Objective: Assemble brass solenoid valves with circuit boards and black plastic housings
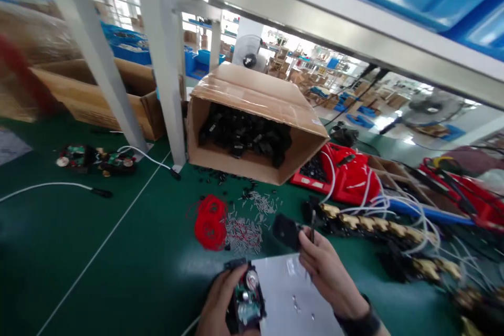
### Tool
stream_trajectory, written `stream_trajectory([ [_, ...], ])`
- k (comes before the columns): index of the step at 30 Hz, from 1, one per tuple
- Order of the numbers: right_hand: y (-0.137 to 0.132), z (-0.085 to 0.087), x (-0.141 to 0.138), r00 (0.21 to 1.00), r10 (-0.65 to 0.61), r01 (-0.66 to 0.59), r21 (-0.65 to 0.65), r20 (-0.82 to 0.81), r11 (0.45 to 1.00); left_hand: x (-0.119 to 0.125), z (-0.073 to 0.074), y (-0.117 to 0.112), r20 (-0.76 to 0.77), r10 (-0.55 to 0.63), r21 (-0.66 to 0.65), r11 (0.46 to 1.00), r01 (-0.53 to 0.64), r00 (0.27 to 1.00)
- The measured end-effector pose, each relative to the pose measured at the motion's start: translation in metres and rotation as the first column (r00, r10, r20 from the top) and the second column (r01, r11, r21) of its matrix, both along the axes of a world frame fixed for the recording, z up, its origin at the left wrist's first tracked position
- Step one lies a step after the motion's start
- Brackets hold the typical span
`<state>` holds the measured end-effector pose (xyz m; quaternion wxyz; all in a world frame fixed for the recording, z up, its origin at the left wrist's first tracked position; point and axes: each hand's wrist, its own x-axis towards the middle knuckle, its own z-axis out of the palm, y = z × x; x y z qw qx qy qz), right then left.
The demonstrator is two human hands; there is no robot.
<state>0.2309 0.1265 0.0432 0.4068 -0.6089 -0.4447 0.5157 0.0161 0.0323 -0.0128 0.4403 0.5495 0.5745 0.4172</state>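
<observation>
My left hand (218, 299) is closed around a black housing with a green circuit board (249, 296) and a round silver part, its open side facing up. My right hand (325, 265) pinches a black plastic cover (285, 231) in front of and to the right of the housing. A thin dark tool (313, 226) also sticks up from the right fingers; its kind is unclear. Both hands are over a white sheet (275, 278) with a few small metal bits on it. Beyond them lie red wire coils (211, 223) and many small metal pins (244, 233).
A cardboard box (252, 163) of black parts lies on its side at the back. Brass-coloured assemblies with white cables (370, 222) line the right side, near a red bin (311, 184). More circuit-board units (76, 157) sit at left. Metal posts (159, 63) and a shelf beam stand close ahead.
</observation>
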Motion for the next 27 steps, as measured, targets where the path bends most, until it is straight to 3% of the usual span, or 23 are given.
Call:
stream_trajectory([
  [2, -0.059, -0.013, 0.040, 0.974, -0.172, 0.145, -0.178, -0.147, 0.973, -0.002, 0.005, 0.002, 0.078, -0.029, -0.025, 0.999, 0.031, 0.997],
  [3, -0.083, -0.020, 0.055, 0.964, -0.242, 0.212, -0.224, -0.114, 0.951, -0.002, 0.007, 0.003, 0.103, -0.037, -0.047, 0.998, 0.042, 0.994],
  [5, -0.118, -0.030, 0.078, 0.944, -0.310, 0.328, -0.198, 0.113, 0.924, -0.001, 0.010, 0.004, 0.124, -0.056, -0.089, 0.994, 0.067, 0.991],
  [7, -0.137, -0.035, 0.090, 0.835, -0.324, 0.370, -0.017, 0.444, 0.929, 0.001, 0.011, 0.005, 0.120, -0.057, -0.104, 0.992, 0.070, 0.991],
  [9, -0.145, -0.034, 0.092, 0.685, -0.257, 0.240, 0.122, 0.681, 0.963, 0.004, 0.011, 0.004, 0.111, -0.052, -0.090, 0.994, 0.062, 0.992],
  [10, -0.145, -0.032, 0.091, 0.634, -0.184, 0.138, 0.124, 0.751, 0.983, 0.005, 0.011, 0.003, 0.110, -0.049, -0.078, 0.995, 0.058, 0.993],
  [12, -0.143, -0.027, 0.086, 0.561, -0.013, -0.040, 0.043, 0.827, 0.998, 0.007, 0.014, 0.001, 0.114, -0.033, -0.069, 0.997, 0.041, 0.993],
  [14, -0.137, -0.023, 0.083, 0.502, 0.081, -0.131, -0.017, 0.861, 0.991, 0.008, 0.021, -0.002, 0.101, -0.014, -0.076, 0.997, 0.022, 0.995],
  [17, -0.124, -0.017, 0.083, 0.473, 0.140, -0.206, -0.045, 0.870, 0.977, 0.009, 0.038, -0.009, -0.025, -0.036, -0.059, 0.998, 0.035, 0.999],
  [19, -0.117, -0.012, 0.086, 0.505, 0.161, -0.240, -0.041, 0.848, 0.970, 0.010, 0.051, -0.013, -0.167, -0.051, -0.004, 0.999, 0.051, 0.985],
  [21, -0.113, -0.003, 0.086, 0.624, 0.122, -0.221, 0.024, 0.772, 0.975, 0.013, 0.061, -0.016, -0.306, -0.046, 0.083, 0.994, 0.075, 0.951],
  [22, -0.113, 0.001, 0.085, 0.733, 0.102, -0.194, 0.063, 0.673, 0.979, 0.015, 0.065, -0.017, -0.366, -0.047, 0.128, 0.987, 0.100, 0.930],
  [24, -0.115, 0.009, 0.076, 0.958, 0.094, -0.119, 0.077, 0.271, 0.990, 0.020, 0.070, -0.019, -0.461, -0.059, 0.201, 0.965, 0.169, 0.885],
  [25, -0.117, 0.012, 0.069, 0.996, 0.094, -0.094, 0.037, -0.003, 0.995, 0.024, 0.073, -0.020, -0.496, -0.067, 0.231, 0.951, 0.206, 0.865],
  [27, -0.120, 0.011, 0.051, 0.885, 0.042, -0.093, -0.087, -0.465, 0.992, 0.032, 0.075, -0.021, -0.549, -0.085, 0.274, 0.922, 0.275, 0.831],
])
